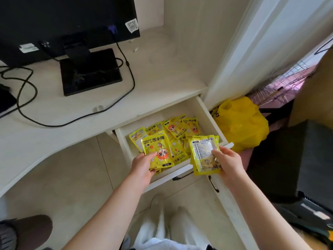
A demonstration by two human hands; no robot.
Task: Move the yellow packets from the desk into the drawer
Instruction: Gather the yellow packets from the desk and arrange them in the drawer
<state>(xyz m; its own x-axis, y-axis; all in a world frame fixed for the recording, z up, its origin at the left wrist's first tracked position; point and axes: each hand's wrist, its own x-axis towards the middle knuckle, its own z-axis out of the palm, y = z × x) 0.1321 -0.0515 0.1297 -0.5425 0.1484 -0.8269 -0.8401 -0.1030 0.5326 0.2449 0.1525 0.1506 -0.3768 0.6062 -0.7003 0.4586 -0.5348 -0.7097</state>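
**Bare arms, pale clothes**

My arms are bare up to the frame's edge, no sleeves, watch or rings showing on my hands, left (142, 164) and right (228, 162). Below, I wear loose white trousers (168, 226) and pale, light-coloured footwear (156, 200).

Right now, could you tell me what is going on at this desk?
A person is putting yellow packets into the open drawer. The left hand holds one packet and the right hand grips a stack of packets, both over the drawer. More loose packets already lie inside.
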